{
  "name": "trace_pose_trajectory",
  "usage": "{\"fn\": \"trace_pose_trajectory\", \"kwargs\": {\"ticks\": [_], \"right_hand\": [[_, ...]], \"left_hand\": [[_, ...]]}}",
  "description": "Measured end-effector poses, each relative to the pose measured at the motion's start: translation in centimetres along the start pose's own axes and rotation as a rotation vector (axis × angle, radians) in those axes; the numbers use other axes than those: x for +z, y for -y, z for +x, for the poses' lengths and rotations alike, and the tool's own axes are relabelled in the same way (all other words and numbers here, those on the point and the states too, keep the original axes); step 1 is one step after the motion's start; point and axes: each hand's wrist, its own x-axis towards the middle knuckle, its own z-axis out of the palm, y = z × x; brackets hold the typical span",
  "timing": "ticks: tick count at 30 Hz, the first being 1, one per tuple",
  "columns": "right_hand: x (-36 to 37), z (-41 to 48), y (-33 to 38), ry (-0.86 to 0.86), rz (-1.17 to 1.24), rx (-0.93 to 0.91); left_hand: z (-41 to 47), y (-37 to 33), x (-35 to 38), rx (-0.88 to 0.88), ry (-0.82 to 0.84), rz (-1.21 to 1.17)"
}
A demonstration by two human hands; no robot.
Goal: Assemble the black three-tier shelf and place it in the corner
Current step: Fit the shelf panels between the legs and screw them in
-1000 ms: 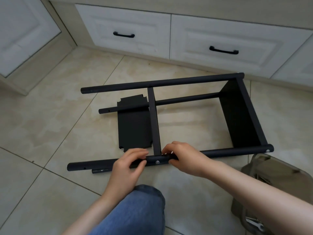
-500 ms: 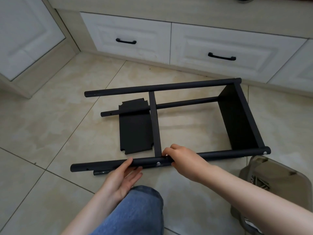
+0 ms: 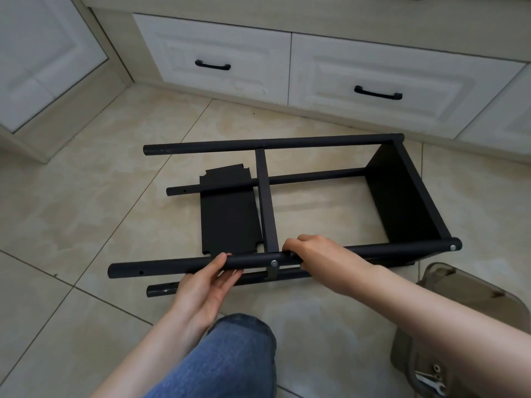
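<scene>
**Left hand back on the post — frame starting to lift**

The black shelf frame (image 3: 399, 196) lies on its side on the tiled floor (image 3: 86, 211), just in front of the white drawers (image 3: 224, 53). One tier is fixed at its right end and a middle tier (image 3: 267, 208) is fixed across it. A third, loose panel (image 3: 230, 216) lies flat on the floor inside the frame, to the left of the middle tier.

Half a second ago the left hand (image 3: 205, 282) hung open below the near post (image 3: 161, 267). Now it has closed on that post from underneath, with its thumb over the top and its fingers (image 3: 230, 275) curled up behind. The right hand (image 3: 316, 254) has not let go; its fingers (image 3: 290, 244) are wrapped over the same post just right of the silver screw (image 3: 274, 263).

The near post now sits clearly above the lower post (image 3: 161, 290), which was almost hidden before, so the frame seems to be lifting or tipping. The head has moved too, which makes this hard to confirm.

That suggests work on the middle-tier screw has stopped for now and the frame is being turned — probably to fit the loose panel or reach another side. A bin (image 3: 474, 305) with a spanner (image 3: 428, 382) inside stands near the right arm.
</scene>
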Motion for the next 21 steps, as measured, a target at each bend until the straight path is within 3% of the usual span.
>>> {"fn": "trace_pose_trajectory", "kwargs": {"ticks": [10,21], "right_hand": [[-1.7,-0.4,-0.1,-0.022,0.0,0.012],[-5.9,-1.4,-0.4,-0.241,0.032,0.068]], "left_hand": [[-1.0,-1.3,1.8,0.011,0.01,0.002],[-4.8,-6.0,7.9,0.207,0.176,0.152]]}}
